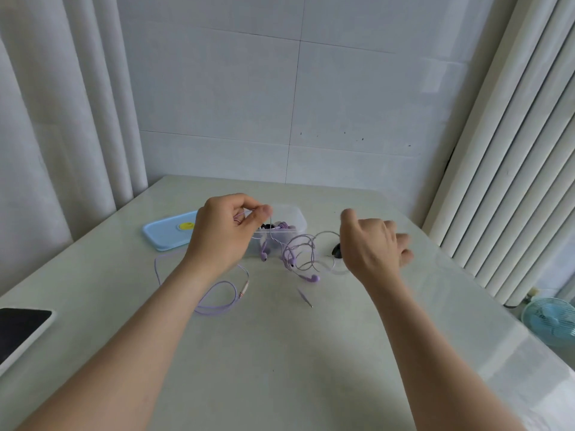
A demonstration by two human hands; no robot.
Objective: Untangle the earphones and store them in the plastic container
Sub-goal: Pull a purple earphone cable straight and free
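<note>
Purple earphones lie in a loose tangle on the pale table, with an earbud at the front and a long cable loop trailing to the left. My left hand is raised over the clear plastic container and pinches a thin strand of the cable between thumb and fingers. My right hand hovers at the right end of the tangle with fingers curled; a cable loop runs up to it, and its grip is hidden behind the hand. Dark and purple items sit inside the container.
The container's light blue lid with a yellow spot lies left of it. A dark tablet sits at the table's left edge. A small black object lies by my right hand. A blue fan stands low right, beyond the table.
</note>
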